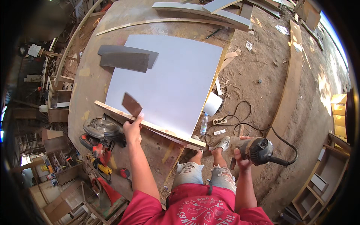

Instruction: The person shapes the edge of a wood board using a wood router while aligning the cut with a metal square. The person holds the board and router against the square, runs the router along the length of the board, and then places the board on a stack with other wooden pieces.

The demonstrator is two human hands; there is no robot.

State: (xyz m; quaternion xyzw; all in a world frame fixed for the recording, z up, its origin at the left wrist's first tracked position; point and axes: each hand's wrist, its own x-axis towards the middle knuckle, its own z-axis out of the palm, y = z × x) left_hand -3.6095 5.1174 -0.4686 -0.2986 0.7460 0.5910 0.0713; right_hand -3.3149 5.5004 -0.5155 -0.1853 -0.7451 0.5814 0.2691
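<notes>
My left hand [133,130] pinches a small brown rectangular piece [132,105], held up over the near edge of a large white panel [168,82]. Beneath that hand a long, narrow wooden strip [161,129] runs along the panel's near edge. Out to the right, my right hand [243,159] grips a black corded power tool [258,150], which looks like a trim router, held on its side with its round end to the right. Its base is partly hidden. Two grey-brown strips [125,62] overlap on the panel's far left.
A circular saw [100,127] and a red tape measure [125,173] sit left of my arm. The tool's cable [258,127] loops across the dirt floor near a power strip [219,121] and water bottle [204,124]. A long board [290,80] lies at right, near a wooden frame [318,183].
</notes>
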